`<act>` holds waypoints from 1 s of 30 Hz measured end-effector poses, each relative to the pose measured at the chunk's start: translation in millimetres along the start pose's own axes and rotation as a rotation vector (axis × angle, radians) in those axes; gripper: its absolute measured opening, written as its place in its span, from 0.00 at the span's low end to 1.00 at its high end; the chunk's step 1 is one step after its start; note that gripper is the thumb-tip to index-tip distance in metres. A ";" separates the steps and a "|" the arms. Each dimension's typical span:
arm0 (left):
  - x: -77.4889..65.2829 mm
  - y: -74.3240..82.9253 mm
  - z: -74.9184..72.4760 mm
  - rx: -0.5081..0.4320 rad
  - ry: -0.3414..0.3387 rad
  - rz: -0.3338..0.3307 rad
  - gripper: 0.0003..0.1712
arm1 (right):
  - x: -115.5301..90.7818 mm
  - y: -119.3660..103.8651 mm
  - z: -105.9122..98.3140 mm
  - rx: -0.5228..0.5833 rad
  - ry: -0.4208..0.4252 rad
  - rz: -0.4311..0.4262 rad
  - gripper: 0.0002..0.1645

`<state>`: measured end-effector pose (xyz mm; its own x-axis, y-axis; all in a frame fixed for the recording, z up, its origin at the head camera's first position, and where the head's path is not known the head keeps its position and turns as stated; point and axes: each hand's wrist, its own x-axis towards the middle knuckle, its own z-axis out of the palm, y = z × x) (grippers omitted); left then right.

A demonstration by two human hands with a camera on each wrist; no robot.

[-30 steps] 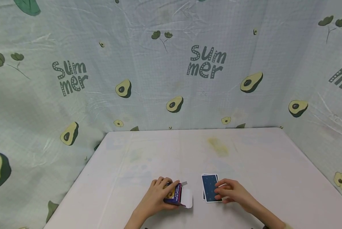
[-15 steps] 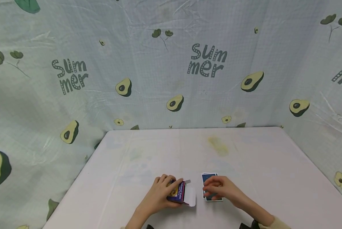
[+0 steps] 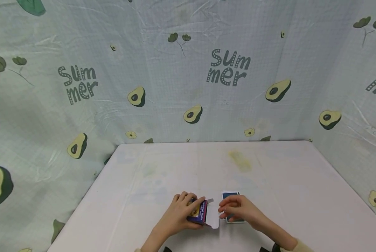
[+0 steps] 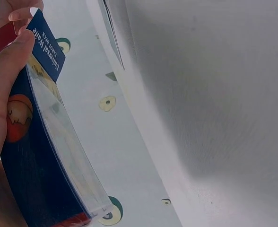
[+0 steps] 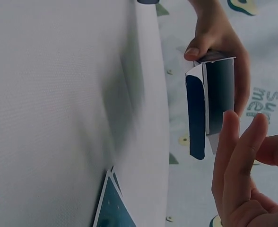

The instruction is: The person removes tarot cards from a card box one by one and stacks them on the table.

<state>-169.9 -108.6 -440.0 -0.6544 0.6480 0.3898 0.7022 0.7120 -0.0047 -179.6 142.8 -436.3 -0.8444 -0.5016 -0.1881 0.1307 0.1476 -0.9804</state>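
Note:
My left hand (image 3: pixel 178 217) grips a tarot deck box (image 3: pixel 195 210), thumb on one side and fingers over the other. Its open end faces right, with a white flap (image 3: pixel 213 216) hanging out. "Universal Waite Tarot Deck" is printed on the box's blue tab (image 4: pixel 49 49) in the left wrist view. In the right wrist view a dark blue surface (image 5: pixel 220 97) shows within the opening. My right hand (image 3: pixel 242 212) hovers just right of the flap, fingers loosely bent and holding nothing. Below it a few blue-backed tarot cards (image 3: pixel 230 194) lie slightly fanned on the table, partly covered by the hand.
A white-covered table (image 3: pixel 162 168) with a yellowish stain (image 3: pixel 239 161) extends beyond the hands. Behind and beside it hangs a pale curtain (image 3: pixel 166 80) printed with avocados and "summer".
My right hand has moved left, from the cards' right edge across them toward the box flap. My left hand has shifted slightly right with the box. The cards stay put.

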 end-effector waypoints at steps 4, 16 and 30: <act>0.6 2.3 0.8 -0.003 0.005 0.016 0.45 | 1.0 2.7 3.0 0.009 -0.013 0.004 0.25; 2.0 5.3 2.5 -0.019 0.030 0.028 0.45 | 6.3 10.1 9.4 0.039 -0.033 -0.013 0.24; 3.2 9.1 3.1 -0.035 0.027 0.047 0.45 | 16.6 17.8 20.5 0.059 0.031 0.056 0.24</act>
<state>-166.4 -99.2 -441.7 -0.6126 0.6728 0.4148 0.7419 0.6705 0.0081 -180.6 119.6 -458.0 -0.8506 -0.4668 -0.2421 0.2083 0.1235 -0.9702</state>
